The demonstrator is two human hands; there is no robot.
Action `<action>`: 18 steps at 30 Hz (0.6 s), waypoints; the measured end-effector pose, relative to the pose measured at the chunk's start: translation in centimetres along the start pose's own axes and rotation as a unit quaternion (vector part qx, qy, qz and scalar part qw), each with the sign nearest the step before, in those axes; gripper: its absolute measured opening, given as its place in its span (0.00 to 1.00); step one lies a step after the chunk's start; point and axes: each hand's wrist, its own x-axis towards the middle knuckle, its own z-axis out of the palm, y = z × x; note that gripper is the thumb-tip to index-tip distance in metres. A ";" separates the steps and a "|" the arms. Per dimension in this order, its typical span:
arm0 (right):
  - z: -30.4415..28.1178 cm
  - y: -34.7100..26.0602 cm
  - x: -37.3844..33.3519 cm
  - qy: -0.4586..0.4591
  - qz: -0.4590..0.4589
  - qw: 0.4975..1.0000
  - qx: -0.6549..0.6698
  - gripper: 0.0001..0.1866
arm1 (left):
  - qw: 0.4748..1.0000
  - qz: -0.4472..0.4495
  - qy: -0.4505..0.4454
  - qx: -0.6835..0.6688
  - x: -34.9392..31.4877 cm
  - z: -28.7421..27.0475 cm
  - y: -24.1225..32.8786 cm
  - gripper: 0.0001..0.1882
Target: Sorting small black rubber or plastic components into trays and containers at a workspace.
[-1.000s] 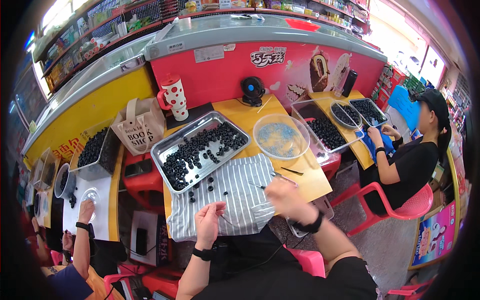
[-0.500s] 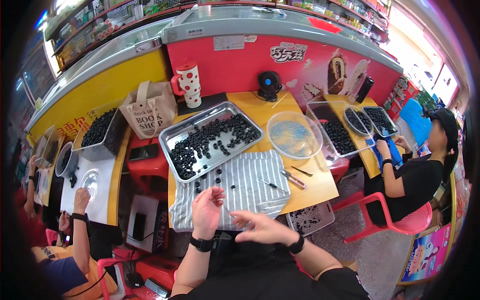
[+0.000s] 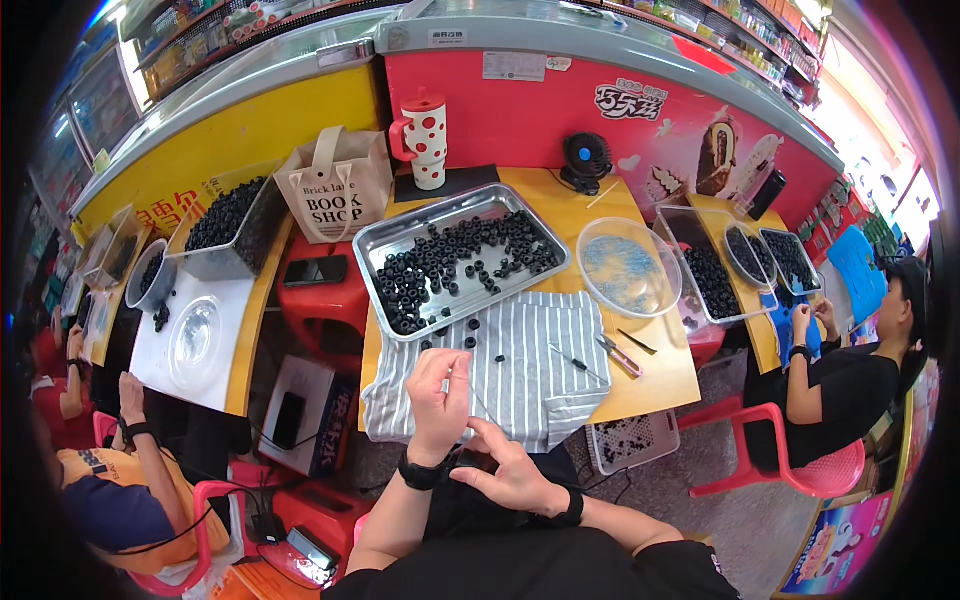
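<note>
Above the near edge of a grey-and-white striped cloth (image 3: 520,330), my left hand (image 3: 437,400) is raised with its fingers curled together; whatever they pinch is too small to name. Just right of it and lower, my right hand (image 3: 510,472) has its thumb apart from its outstretched fingers, whose tips come close to the left wrist. Beyond both hands is a metal tray (image 3: 376,290) holding many small black ring-like parts (image 3: 450,265). A few loose black parts (image 3: 471,342) lie on the cloth beside it. A slim pointed tool (image 3: 580,363) rests on the cloth's right side.
Pink-handled snips (image 3: 624,360) and dark tweezers (image 3: 638,342) lie right of the cloth. Behind them sits a clear round bowl (image 3: 668,262) with fine blue pieces. A dotted tumbler (image 3: 428,150) and small fan (image 3: 586,160) stand farther back. People work at both sides.
The view has shifted, so the table appears farther right. My right hand has drawn nearer to my left wrist. The left fingers are still curled together.
</note>
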 end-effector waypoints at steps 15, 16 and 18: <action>0.1 1.5 1.2 -0.008 0.084 0.989 0.119 0.34 | 0.986 0.122 -0.040 0.106 0.6 -0.5 -0.6 0.02; 0.0 1.7 0.8 -0.016 0.088 0.988 0.123 0.34 | 0.994 0.073 -0.050 0.062 0.4 -0.4 -0.8 0.01; -0.3 1.4 0.5 -0.030 0.128 0.988 0.086 0.33 | 0.998 0.025 -0.060 0.016 0.0 -0.7 -1.3 0.02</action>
